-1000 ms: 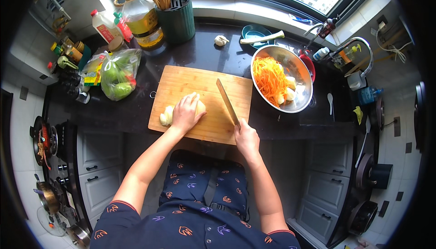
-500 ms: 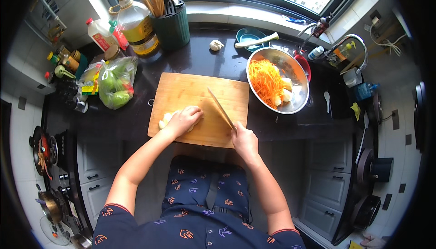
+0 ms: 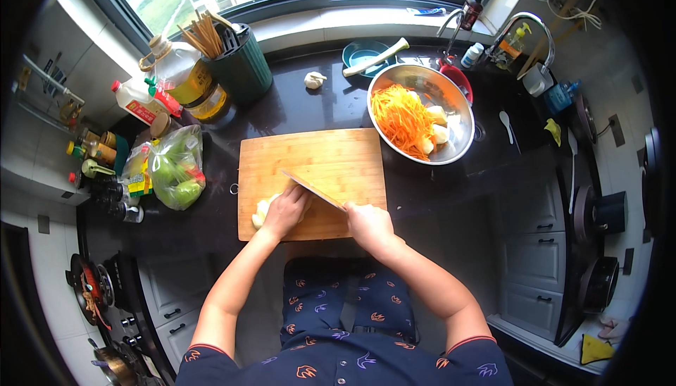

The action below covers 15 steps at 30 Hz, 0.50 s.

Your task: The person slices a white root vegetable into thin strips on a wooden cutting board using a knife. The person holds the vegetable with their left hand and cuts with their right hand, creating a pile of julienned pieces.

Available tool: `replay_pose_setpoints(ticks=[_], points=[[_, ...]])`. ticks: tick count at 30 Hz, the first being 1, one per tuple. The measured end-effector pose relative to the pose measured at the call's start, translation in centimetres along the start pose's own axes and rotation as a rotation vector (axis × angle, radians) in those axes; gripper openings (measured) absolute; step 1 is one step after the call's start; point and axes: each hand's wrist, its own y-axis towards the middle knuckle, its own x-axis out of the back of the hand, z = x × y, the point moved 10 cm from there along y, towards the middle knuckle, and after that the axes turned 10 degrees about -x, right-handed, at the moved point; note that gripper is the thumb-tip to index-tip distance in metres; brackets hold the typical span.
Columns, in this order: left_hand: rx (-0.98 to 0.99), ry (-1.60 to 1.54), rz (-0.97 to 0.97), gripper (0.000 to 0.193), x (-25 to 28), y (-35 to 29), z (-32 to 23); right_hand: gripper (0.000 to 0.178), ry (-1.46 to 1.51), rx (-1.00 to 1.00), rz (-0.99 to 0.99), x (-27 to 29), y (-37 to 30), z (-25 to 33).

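Head view: my right hand (image 3: 370,228) grips the knife (image 3: 314,189); my left hand (image 3: 284,212) holds and partly hides pale vegetable (image 3: 260,211); bag (image 3: 176,169) and bowl (image 3: 458,110) flank the board (image 3: 317,150).

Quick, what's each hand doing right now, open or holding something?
Left hand: over pale vegetable pieces on the wooden cutting board; its grip is hidden, so I can't tell.
Right hand: closed, holding a kitchen knife.

The cutting board (image 3: 317,153) lies on the countertop (image 3: 289,108): bowl (image 3: 454,94) to its right, produce bag (image 3: 176,175) left, garlic (image 3: 315,80) behind.
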Motion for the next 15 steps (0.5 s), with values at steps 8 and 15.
replay_pose_setpoints(ticks=[8,15], points=[[0.021,-0.092,-0.021,0.018,-1.0,-0.7,0.3,0.023,-0.029,0.076,-0.072,1.9,-1.8,1.2],[0.048,-0.072,-0.056,0.015,-0.7,-0.5,0.3,0.018,-0.009,0.054,-0.032,-0.3,-0.6,1.1]])
